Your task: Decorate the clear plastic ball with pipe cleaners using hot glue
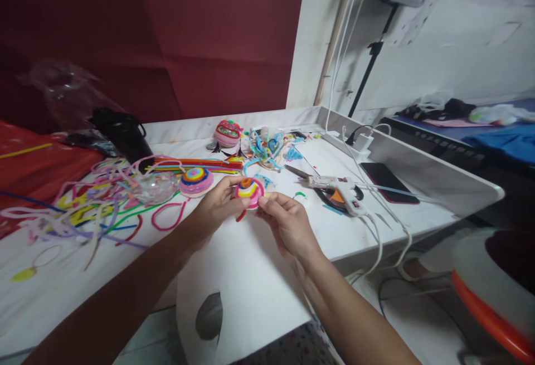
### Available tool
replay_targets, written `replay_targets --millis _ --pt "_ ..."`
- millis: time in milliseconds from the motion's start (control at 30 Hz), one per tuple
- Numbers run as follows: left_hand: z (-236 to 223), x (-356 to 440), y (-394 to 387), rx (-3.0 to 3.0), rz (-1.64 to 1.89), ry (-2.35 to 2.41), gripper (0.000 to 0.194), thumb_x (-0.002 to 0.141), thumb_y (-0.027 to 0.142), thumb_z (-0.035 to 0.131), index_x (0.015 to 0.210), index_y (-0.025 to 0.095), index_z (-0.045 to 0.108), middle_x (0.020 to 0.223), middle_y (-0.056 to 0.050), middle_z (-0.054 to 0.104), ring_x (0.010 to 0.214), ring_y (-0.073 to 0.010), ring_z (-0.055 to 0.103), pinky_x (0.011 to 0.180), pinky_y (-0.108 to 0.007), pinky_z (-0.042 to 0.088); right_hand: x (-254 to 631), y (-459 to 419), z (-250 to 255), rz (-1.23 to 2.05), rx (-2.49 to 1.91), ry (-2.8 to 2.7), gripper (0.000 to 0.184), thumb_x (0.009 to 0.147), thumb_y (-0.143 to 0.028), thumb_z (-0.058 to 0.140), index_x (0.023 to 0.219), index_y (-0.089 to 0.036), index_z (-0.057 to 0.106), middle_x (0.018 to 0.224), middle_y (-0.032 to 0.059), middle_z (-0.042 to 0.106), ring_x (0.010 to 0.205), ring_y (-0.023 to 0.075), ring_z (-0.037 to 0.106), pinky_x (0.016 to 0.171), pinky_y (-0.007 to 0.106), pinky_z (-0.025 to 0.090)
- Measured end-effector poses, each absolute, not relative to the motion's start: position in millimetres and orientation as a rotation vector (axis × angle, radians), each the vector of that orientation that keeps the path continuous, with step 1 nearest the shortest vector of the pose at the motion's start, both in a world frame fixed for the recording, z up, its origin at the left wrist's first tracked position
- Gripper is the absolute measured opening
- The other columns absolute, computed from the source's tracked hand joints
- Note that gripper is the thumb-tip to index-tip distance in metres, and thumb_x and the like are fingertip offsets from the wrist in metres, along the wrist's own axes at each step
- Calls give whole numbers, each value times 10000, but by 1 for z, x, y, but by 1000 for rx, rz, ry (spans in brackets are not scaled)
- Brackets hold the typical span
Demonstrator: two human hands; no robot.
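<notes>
Both hands hold a small round coil (pixel 249 190) of pipe cleaner, pink at the rim with orange, yellow and blue rings inside. My left hand (pixel 218 202) grips its left side with curled fingers. My right hand (pixel 286 223) pinches its right edge between thumb and fingers. The coil hovers just above the white table (pixel 251 276). A second, larger coiled disc (pixel 196 180) with a pink rim lies on the table just left of my left hand.
Loose coloured pipe cleaners (pixel 96 203) sprawl across the table's left. A bundle of straight ones (pixel 196 164), a striped ball (pixel 228 132) and blue scraps (pixel 267 147) lie behind. A glue gun (pixel 340 188), scissors, a phone (pixel 388 182) and cables sit right. A black bag (pixel 123 134) stands at back left.
</notes>
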State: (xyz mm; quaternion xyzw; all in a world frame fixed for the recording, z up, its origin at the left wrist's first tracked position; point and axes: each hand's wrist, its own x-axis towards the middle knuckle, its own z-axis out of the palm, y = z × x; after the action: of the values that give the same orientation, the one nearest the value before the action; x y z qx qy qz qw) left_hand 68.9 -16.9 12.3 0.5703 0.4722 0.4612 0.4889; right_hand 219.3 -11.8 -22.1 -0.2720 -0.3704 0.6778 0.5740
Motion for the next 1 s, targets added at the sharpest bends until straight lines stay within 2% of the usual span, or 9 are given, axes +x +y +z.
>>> replay_targets --millis 167,400,567,733,1000 --pt "8 63 -12 1417 1140 1150 496 745 354 705 1195 194 573 1232 -87 647 1210 -280 558 970 -380 445 216 -4 -21 1628 -624 -847 190 609 -322 838 604 -182 709 600 -19 672 591 111 600 681 256 496" --pt "2 52 -2 1501 1174 1196 519 737 339 719 1205 180 561 1278 -100 627 1245 -278 536 1071 -429 385 209 5 -22 1662 -563 -870 210 619 -332 834 609 -171 700 569 -8 672 540 114 597 663 269 497" --pt "-5 48 1 1560 1221 1218 541 769 342 694 1260 180 536 1351 -115 563 1296 -270 487 1043 -387 433 205 9 -24 1689 -548 -867 208 634 -345 836 663 -178 715 614 -9 691 561 115 616 690 272 516" --pt "-15 50 1 1564 1298 1235 529 770 352 687 1250 188 535 1379 -124 509 1264 -278 510 960 -369 509 204 9 -26 1693 -533 -912 225 652 -366 827 686 -185 699 664 4 710 607 149 642 712 313 529" --pt "-20 48 -5 1626 1337 1298 545 762 393 695 1249 188 559 1407 -122 482 1277 -282 496 961 -361 511 202 11 -33 1706 -515 -934 191 676 -346 817 703 -189 710 677 8 722 644 162 661 738 321 529"
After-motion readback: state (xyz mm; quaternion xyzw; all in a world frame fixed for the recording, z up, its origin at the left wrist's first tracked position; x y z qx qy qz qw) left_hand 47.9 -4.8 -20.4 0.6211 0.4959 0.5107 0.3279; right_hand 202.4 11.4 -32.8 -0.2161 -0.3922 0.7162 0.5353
